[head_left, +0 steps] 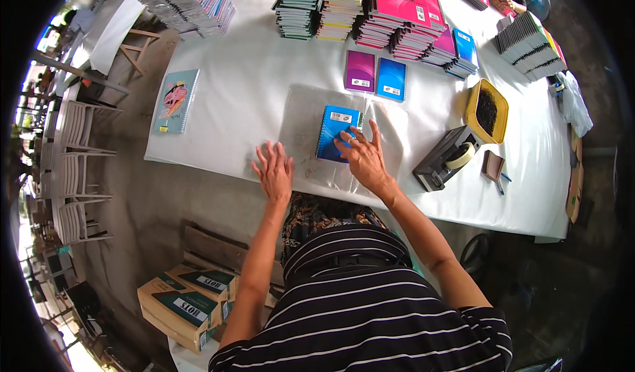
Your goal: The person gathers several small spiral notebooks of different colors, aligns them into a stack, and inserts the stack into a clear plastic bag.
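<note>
A blue spiral notebook (333, 136) with a white label lies on a sheet of clear plastic (301, 117) in front of me. My right hand (362, 153) rests on its lower right part, fingers spread, a ring on one of them. Left of the notebook, by the near table edge, my left hand (272, 170) is held with its fingers apart and nothing in it. Just beyond the plastic, a purple notebook (360, 67) and a second blue notebook (391, 75) lie side by side.
Stacks of green (301, 8), yellow (340, 4) and pink notebooks (400, 14) line the far side. To the right stand a tape dispenser (444, 160), a yellow tub (505, 110) of dark bits and a small brown box (493, 165). A teal notebook (176, 100) lies left. Cartons (185, 299) sit behind.
</note>
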